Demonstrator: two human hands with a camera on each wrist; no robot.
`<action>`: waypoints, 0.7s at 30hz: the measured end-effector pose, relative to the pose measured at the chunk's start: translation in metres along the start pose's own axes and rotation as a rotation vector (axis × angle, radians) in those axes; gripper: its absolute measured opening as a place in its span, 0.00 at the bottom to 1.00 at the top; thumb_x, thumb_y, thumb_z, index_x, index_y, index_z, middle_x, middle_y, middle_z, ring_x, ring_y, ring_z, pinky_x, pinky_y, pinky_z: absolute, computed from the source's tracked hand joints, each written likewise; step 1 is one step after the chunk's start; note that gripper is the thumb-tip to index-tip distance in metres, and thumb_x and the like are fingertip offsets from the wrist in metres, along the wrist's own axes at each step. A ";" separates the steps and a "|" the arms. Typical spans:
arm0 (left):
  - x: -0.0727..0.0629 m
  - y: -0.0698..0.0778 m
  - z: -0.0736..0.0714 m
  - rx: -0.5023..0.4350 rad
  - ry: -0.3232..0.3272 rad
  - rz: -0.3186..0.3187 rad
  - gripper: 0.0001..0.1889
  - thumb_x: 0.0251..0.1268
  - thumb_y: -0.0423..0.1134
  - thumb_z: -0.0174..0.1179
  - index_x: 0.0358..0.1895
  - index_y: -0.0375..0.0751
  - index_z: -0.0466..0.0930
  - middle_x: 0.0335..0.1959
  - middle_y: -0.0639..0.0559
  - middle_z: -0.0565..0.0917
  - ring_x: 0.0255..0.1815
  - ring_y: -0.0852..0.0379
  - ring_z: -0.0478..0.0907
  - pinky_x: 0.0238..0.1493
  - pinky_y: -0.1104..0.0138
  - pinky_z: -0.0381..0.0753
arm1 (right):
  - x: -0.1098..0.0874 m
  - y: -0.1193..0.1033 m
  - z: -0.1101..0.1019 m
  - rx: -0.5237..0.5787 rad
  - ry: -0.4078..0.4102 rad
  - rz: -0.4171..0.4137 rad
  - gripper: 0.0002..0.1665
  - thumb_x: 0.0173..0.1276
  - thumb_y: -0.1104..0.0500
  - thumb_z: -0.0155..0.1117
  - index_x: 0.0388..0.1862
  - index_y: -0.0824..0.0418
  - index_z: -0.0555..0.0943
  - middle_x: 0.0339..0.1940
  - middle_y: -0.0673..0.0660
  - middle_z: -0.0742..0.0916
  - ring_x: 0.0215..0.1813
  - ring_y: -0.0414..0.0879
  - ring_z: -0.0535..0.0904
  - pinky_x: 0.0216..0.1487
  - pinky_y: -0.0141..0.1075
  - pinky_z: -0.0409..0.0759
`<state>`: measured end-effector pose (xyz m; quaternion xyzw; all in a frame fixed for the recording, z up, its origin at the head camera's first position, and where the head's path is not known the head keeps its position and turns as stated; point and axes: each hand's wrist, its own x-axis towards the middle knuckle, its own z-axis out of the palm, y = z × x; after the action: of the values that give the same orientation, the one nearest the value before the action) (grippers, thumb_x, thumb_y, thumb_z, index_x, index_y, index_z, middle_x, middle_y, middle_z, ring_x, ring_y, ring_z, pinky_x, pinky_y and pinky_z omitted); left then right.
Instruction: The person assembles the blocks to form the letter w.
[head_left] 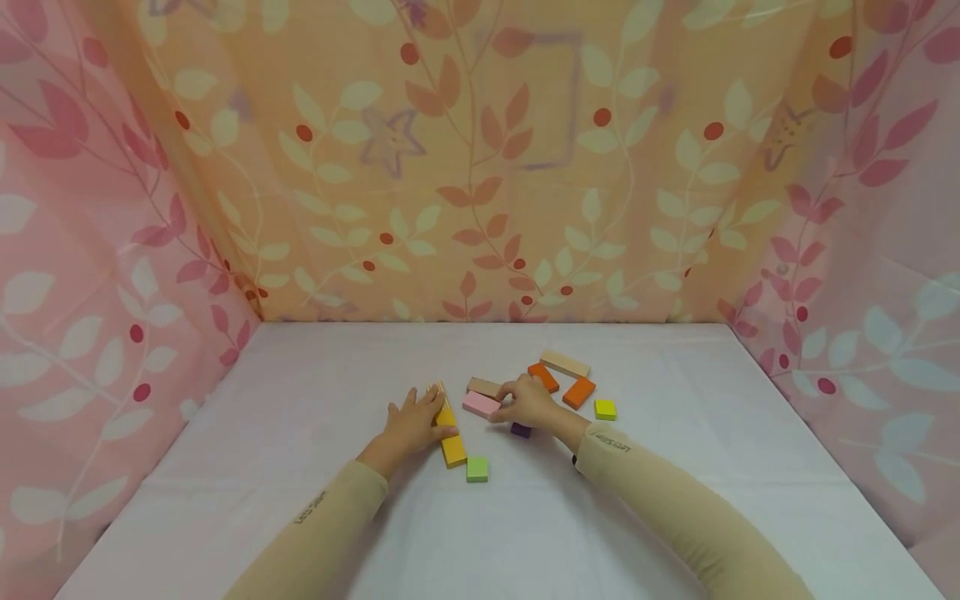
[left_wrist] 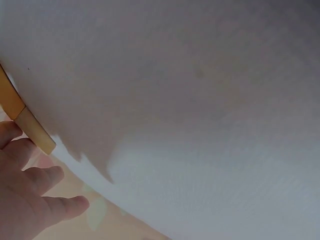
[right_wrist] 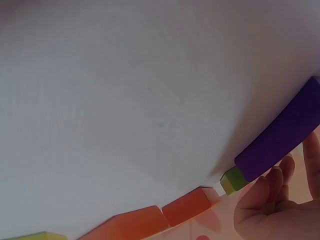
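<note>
The white tabletop [head_left: 225, 467] has a straight far edge across the middle of the frame, where patterned cloth [head_left: 480, 167] rises; its side edges slant outward toward the lower corners. Open room spreads left of the left hand [head_left: 408, 428] and right of the yellow square block [head_left: 605, 409], while the gap between the two hands is narrow.

The left hand, fingers straight and spread, touches a yellow-orange row [head_left: 453, 452] just left of centre, its thumb reaching onto it; in the left wrist view a pale wood piece [left_wrist: 35, 131] continues the row. The right hand [head_left: 531, 403], right of centre, bends its fingers at the right end of the pink block [head_left: 480, 405]; whether it pinches that block I cannot tell. A wooden block [head_left: 483, 387] lies just above the pink one.

Counted: one pink block, one purple block [head_left: 521, 431] partly under the right hand, two orange blocks [head_left: 578, 392] to its upper right, one wooden bar [head_left: 565, 364] above those, one yellow square block, and one light green block [head_left: 477, 469] beside the row's lower end. The right wrist view shows a green piece [right_wrist: 234, 180] at the purple block's end
</note>
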<state>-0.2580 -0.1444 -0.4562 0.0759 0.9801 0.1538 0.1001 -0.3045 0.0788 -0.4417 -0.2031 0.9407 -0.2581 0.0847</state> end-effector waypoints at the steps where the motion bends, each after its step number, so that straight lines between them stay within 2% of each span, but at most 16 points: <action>1: 0.000 0.000 0.000 -0.002 -0.001 0.000 0.40 0.66 0.59 0.57 0.74 0.39 0.60 0.76 0.42 0.56 0.76 0.33 0.45 0.66 0.31 0.44 | 0.001 0.001 0.001 -0.015 -0.004 0.004 0.19 0.54 0.48 0.78 0.40 0.56 0.86 0.35 0.55 0.77 0.42 0.50 0.68 0.40 0.39 0.65; 8: 0.000 0.000 -0.001 -0.009 -0.005 -0.001 0.40 0.66 0.58 0.58 0.74 0.39 0.60 0.76 0.41 0.56 0.75 0.33 0.45 0.66 0.31 0.43 | 0.005 0.001 0.004 -0.112 -0.010 0.001 0.19 0.54 0.46 0.77 0.39 0.56 0.86 0.36 0.55 0.77 0.44 0.51 0.68 0.41 0.39 0.67; 13: 0.000 0.000 -0.001 -0.009 -0.003 0.002 0.40 0.66 0.58 0.58 0.74 0.38 0.61 0.76 0.41 0.56 0.75 0.33 0.45 0.66 0.31 0.44 | 0.005 0.001 0.004 -0.108 -0.009 0.005 0.18 0.54 0.47 0.77 0.38 0.57 0.86 0.36 0.55 0.77 0.44 0.51 0.68 0.40 0.39 0.67; 16: -0.001 0.001 -0.001 -0.013 -0.005 0.005 0.40 0.66 0.58 0.58 0.74 0.38 0.61 0.76 0.41 0.56 0.76 0.33 0.45 0.66 0.31 0.44 | 0.004 0.002 0.002 -0.061 -0.010 0.019 0.17 0.54 0.49 0.77 0.37 0.57 0.85 0.36 0.55 0.77 0.44 0.51 0.69 0.41 0.41 0.68; 21: -0.002 0.002 -0.002 -0.011 -0.005 0.007 0.39 0.66 0.58 0.58 0.74 0.38 0.61 0.76 0.41 0.56 0.75 0.33 0.46 0.65 0.31 0.44 | 0.003 0.003 -0.005 0.108 -0.008 0.053 0.15 0.58 0.53 0.74 0.39 0.60 0.83 0.38 0.57 0.82 0.44 0.51 0.73 0.47 0.44 0.74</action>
<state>-0.2561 -0.1434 -0.4533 0.0791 0.9787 0.1592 0.1027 -0.3092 0.0825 -0.4389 -0.1743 0.9301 -0.3054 0.1062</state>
